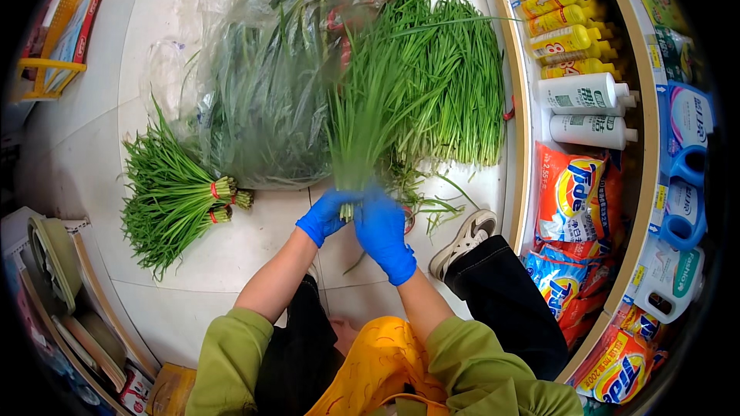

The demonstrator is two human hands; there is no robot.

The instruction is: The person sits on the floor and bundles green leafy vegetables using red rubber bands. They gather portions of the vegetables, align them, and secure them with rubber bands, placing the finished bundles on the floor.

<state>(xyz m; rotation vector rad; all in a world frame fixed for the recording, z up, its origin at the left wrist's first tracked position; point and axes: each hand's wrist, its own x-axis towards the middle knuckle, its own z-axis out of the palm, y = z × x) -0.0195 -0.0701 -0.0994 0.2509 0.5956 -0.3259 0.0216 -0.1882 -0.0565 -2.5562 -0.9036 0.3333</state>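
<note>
My left hand (325, 218), in a blue glove, grips a bunch of long green garlic chives (365, 138) near its pale cut ends. The leaves fan out away from me and blur with motion. My right hand (383, 237), also gloved in blue, is against the right side of the stalk ends; its fingers are too blurred to read. Beyond on the right lies a large loose heap of chives (468, 92). Bundles of chives (170, 190) bound with red ties (214, 190) rest on the floor at left. Trimmed scraps (430, 202) lie beside my right hand.
A big clear plastic bag (266, 110) of greens stands ahead on the tiled floor (277, 237). Store shelves (523, 185) with yellow bottles (558, 40) and Tide detergent bags (572, 190) run along the right. At lower left is a shelf with a greenish plastic basin (55, 266).
</note>
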